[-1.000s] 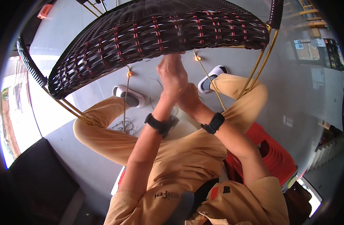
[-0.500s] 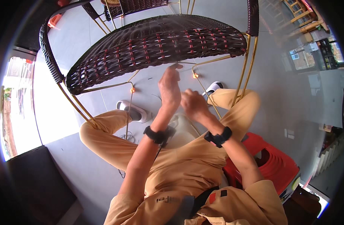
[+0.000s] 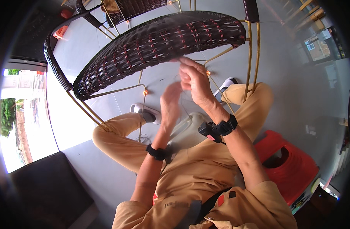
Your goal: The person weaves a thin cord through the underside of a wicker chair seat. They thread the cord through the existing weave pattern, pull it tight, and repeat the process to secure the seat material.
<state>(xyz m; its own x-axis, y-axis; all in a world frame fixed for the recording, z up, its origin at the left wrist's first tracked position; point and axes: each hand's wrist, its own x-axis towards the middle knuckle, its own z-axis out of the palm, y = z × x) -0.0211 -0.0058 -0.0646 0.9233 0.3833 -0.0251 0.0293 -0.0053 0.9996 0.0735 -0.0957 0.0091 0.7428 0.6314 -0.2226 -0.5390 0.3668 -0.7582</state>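
Upper centre, below woven seat point(image 3: 159, 49) edge: right hand point(image 3: 197, 82), fingers bent; left hand point(image 3: 170, 102) blurred; cannot tell either grip. Floor point(image 3: 293, 103) spreads frame-right; shirt point(image 3: 259, 208) lettered.

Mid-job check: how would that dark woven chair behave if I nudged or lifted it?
The dark woven chair is probably light for its size, given its slim gold rods and gappy weave. The weave may give a little under a push, being thin interlaced strips, while the frame likely stays stiff, its rods running straight.
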